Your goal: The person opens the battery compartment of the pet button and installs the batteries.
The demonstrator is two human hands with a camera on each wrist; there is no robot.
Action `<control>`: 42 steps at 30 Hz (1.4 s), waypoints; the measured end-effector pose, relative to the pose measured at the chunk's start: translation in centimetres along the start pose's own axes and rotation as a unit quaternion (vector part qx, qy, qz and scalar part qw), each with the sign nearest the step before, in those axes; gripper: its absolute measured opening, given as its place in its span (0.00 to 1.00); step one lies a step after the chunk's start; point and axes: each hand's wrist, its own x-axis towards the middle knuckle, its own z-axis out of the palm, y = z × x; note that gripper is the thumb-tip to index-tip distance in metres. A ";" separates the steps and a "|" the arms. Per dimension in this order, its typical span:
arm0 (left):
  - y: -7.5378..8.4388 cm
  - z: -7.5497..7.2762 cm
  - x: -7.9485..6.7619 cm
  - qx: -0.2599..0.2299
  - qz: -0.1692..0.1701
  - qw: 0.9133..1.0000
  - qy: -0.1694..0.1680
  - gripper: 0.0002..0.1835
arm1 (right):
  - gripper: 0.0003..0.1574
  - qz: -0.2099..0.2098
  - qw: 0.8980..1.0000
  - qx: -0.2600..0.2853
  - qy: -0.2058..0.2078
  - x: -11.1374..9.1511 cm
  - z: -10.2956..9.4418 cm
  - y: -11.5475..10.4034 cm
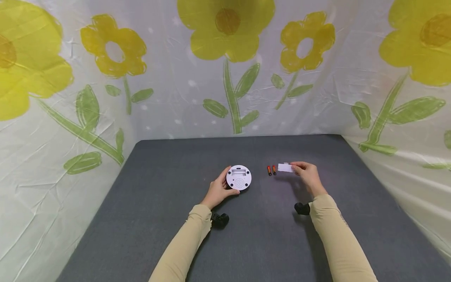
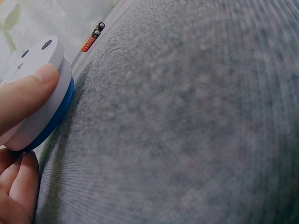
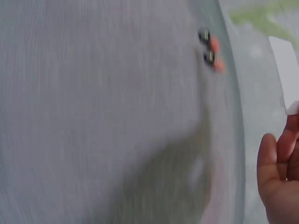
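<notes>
A round white device (image 1: 239,184) lies with its underside up, showing an open battery compartment, a speaker grille and small dark feet. My left hand (image 1: 218,191) grips it by its left edge, thumb at the near side and fingers at the far side. In the left wrist view the device (image 2: 39,100) has a blue band on its lower side. My right hand (image 1: 307,175) pinches a thin white battery cover (image 1: 284,168) by its right end, held above the table. Two red and black batteries (image 1: 271,170) lie side by side just left of the cover.
The dark grey table (image 1: 246,243) spreads under both arms. A pale curtain (image 1: 169,98) with yellow flowers hangs along the back and sides. Black wrist cameras (image 1: 220,221) sit under both sleeves.
</notes>
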 end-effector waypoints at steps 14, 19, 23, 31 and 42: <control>3.6 -1.0 -1.3 -0.033 -0.006 0.999 -0.013 0.49 | 0.21 0.117 0.983 -0.143 0.025 0.8 -5.6 2.6; 3.1 -1.0 -1.4 -0.052 -0.002 0.999 -0.016 0.50 | 0.20 0.130 0.978 -0.155 0.042 0.8 -5.7 3.0; 3.1 -1.0 -1.5 -0.057 -0.005 0.998 -0.018 0.50 | 0.19 0.128 0.976 -0.162 0.061 0.6 -5.7 3.6; 3.3 -1.1 -1.7 -0.057 0.005 0.998 -0.023 0.49 | 0.15 0.103 0.968 -0.212 0.093 0.2 -5.7 4.7; 0.8 -0.7 -0.9 -0.061 0.001 0.998 -0.011 0.51 | 0.20 0.098 0.964 -0.213 0.123 0.2 -5.2 3.9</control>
